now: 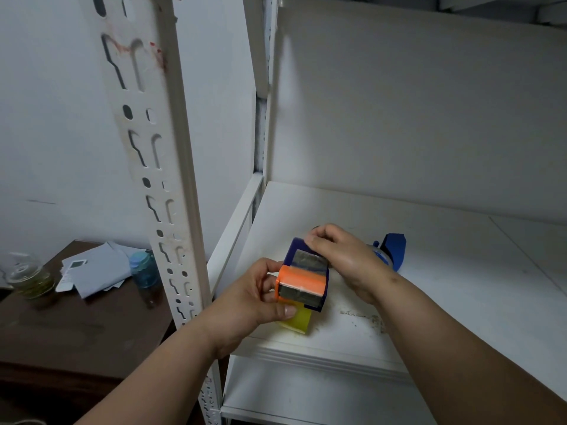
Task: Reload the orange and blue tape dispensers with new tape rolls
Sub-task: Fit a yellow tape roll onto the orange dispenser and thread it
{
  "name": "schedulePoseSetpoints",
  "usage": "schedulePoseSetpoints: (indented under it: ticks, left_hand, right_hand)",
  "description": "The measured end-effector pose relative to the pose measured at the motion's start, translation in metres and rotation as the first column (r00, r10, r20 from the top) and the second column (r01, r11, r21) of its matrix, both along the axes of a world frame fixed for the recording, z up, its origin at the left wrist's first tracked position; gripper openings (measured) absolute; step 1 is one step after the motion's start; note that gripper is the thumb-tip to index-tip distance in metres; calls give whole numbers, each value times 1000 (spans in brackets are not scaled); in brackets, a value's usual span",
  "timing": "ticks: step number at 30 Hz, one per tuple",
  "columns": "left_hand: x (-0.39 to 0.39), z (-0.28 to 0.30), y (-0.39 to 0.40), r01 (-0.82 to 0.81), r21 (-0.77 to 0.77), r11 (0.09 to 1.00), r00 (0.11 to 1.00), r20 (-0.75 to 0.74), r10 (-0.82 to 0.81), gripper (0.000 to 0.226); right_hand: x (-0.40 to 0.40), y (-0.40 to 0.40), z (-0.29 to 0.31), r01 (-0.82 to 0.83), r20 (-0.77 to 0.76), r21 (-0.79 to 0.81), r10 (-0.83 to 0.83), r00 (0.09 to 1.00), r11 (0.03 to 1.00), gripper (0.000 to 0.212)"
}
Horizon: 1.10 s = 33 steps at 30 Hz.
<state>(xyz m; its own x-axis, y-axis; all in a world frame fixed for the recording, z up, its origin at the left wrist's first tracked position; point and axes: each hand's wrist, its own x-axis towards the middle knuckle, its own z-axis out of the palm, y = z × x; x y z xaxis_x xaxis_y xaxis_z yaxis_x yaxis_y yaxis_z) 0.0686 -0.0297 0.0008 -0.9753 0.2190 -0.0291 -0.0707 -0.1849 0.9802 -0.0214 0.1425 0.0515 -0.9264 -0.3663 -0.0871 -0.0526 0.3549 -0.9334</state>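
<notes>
Both hands gripped the orange and blue dispenser (302, 279) near the shelf's (429, 286) front edge: left hand (254, 297) fingers closed on its side, right hand (346, 259) pinching its top.

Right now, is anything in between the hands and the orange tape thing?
No. Both hands already touch the orange and blue tape dispenser: the left hand grips its orange end, and the right hand pinches its top edge.

dim, even light | soft shadows | mild blur | wide-angle bending at edges
</notes>
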Motion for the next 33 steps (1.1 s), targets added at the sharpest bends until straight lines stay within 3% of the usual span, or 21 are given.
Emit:
schedulePoseSetpoints:
  ticks: [4, 6, 12, 17, 22, 28, 33]
  left_hand:
    - [-2, -1, 1, -10, -18, 1000, 1000, 6, 10, 48]
    - [-4, 0, 1, -12, -23, 1000, 1000, 6, 12, 48]
    - [-7, -1, 1, -8, -7, 1000, 1000, -1, 8, 45]
    - [-7, 1, 1, -10, -18, 1000, 1000, 5, 10, 44]
    - [-8, 2, 0, -2, -17, 1000, 1000, 10, 2, 46]
    - [-9, 0, 0, -31, -15, 999, 999, 21, 31, 46]
    - [-15, 2, -1, -20, -42, 999, 999, 41, 21, 45]
  right_hand:
    - [0, 15, 3, -187, 81, -7, 187, 979, 982, 60]
    - [-1, 19, 2, -212, 89, -27, 214, 973, 977, 65]
    - [-2, 18, -3, -133, 43, -56, 135, 990, 990, 35]
    - [-5, 6, -3, -73, 33, 39, 72, 997, 997, 61]
    - [-13, 0, -6, 18, 4, 17, -18, 1000, 1000, 17]
    - [-15, 14, -5, -141, 97, -16, 142, 985, 990, 63]
    - [-18, 19, -9, -82, 42, -45, 84, 996, 996, 31]
